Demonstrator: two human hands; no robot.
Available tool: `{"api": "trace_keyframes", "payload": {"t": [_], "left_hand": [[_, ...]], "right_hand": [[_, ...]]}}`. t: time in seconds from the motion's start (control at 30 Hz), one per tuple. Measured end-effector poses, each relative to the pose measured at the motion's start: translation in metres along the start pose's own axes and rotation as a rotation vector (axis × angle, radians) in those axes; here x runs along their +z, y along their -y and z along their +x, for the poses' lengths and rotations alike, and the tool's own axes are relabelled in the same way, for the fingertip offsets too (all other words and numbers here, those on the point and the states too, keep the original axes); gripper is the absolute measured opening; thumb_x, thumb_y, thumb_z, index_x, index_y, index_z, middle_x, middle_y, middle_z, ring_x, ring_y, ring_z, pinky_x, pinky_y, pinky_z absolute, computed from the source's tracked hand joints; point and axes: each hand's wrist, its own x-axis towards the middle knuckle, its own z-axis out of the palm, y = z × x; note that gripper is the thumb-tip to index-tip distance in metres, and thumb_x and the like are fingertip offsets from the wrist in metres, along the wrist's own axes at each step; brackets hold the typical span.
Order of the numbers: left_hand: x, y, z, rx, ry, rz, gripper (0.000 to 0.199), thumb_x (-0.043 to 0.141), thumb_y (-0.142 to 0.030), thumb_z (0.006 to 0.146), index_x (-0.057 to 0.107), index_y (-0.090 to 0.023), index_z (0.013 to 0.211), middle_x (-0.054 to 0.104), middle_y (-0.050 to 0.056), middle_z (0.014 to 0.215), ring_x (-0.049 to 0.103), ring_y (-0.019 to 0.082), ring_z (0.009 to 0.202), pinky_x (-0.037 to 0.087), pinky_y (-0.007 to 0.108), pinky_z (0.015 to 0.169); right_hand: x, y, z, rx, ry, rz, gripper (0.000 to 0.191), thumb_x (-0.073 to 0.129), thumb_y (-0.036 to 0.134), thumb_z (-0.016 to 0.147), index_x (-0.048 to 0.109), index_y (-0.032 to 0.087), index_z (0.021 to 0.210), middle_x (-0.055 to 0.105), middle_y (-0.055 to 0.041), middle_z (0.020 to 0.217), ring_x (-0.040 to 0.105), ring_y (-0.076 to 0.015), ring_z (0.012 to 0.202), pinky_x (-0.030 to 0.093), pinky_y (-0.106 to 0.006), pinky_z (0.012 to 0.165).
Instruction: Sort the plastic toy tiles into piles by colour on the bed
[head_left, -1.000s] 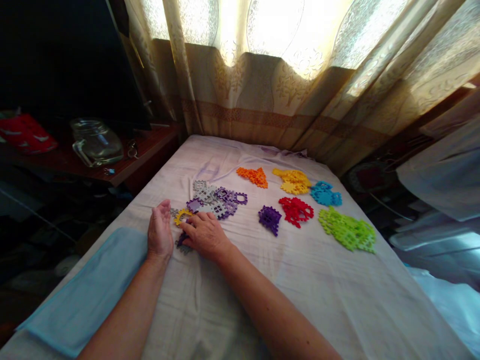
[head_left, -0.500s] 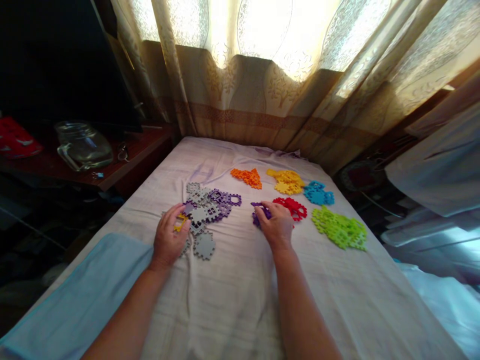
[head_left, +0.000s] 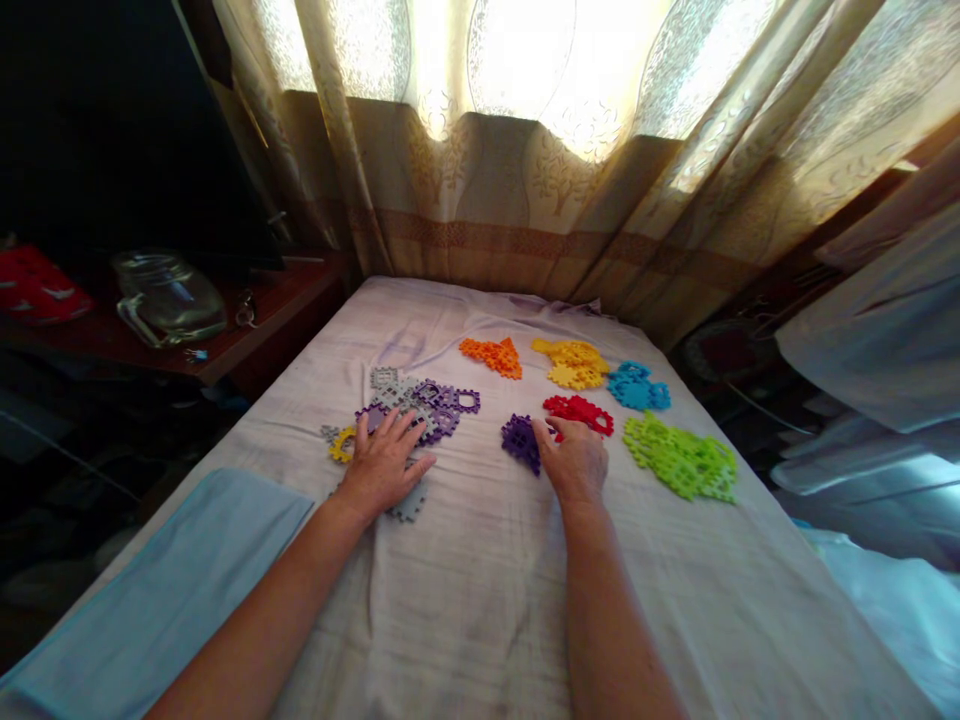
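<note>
My left hand [head_left: 384,462] lies palm down with fingers spread over a mixed pile of grey gear-edged plastic pieces [head_left: 401,388] and purple toothed pieces [head_left: 450,408]. A yellow piece [head_left: 342,445] shows left of this hand, and a grey round piece [head_left: 409,505] is partly under it. My right hand [head_left: 576,462] is at the right edge of a small dark purple pile [head_left: 520,440], thumb apart from the bent fingers. Its fingertips are partly hidden; no piece shows lifted in them. Red pieces [head_left: 581,412] lie just beyond that hand.
Further back are orange pieces [head_left: 491,355], yellow pieces [head_left: 571,362] and blue pieces [head_left: 637,386]. Green pieces [head_left: 681,456] lie at the right. A blue cloth [head_left: 172,580] covers the bed's left side. A glass jug [head_left: 169,298] stands on the wooden table [head_left: 255,335].
My left hand has moved right from beside the yellow piece onto the grey and purple pile, fingers spreading. My right hand has shifted right, uncovering more of the small purple pile.
</note>
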Motion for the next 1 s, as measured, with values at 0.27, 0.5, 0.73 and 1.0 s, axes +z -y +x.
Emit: {"api": "trace_keyframes", "payload": {"t": [0.27,0.5,0.73,1.0], "left_hand": [[-0.010,0.006,-0.038,0.097,-0.002,-0.016,0.040,0.053,-0.049,0.089,0.065,-0.031,0.122,0.060,0.008,0.137,0.044,0.032,0.135,0.008,0.062,0.117],[-0.019,0.016,-0.059,0.131,-0.002,-0.061,0.029,0.054,-0.044,0.090,0.069,-0.031,0.111,0.064,0.005,0.131,0.048,0.030,0.133,0.011,0.061,0.117],[-0.024,0.027,-0.057,0.051,-0.173,-0.067,0.029,0.050,-0.039,0.092,0.067,-0.027,0.112,0.067,0.008,0.125,0.059,0.025,0.119,0.029,0.052,0.114],[-0.022,0.042,-0.058,-0.020,-0.218,-0.048,0.029,0.050,-0.043,0.093,0.065,-0.023,0.108,0.068,0.008,0.122,0.062,0.024,0.114,0.042,0.049,0.106]], "right_hand": [[-0.004,0.038,-0.010,-0.222,0.046,0.193,0.027,0.051,0.029,0.090,0.074,0.019,0.099,0.070,-0.0112,0.102,0.057,-0.0242,0.098,0.040,-0.036,0.092],[0.014,0.092,-0.033,-0.493,0.273,0.240,0.031,0.054,0.027,0.090,0.068,0.021,0.117,0.068,-0.0100,0.118,0.057,-0.0247,0.109,0.042,-0.039,0.098],[0.029,0.110,-0.053,-0.684,0.375,0.156,0.031,0.062,0.031,0.087,0.069,0.027,0.117,0.053,-0.0102,0.141,0.041,-0.0315,0.134,0.039,-0.049,0.103],[0.027,0.096,-0.074,-0.656,0.264,0.258,0.016,0.061,0.031,0.088,0.074,0.022,0.085,0.063,-0.0098,0.130,0.048,-0.0284,0.127,0.038,-0.046,0.104]]}}
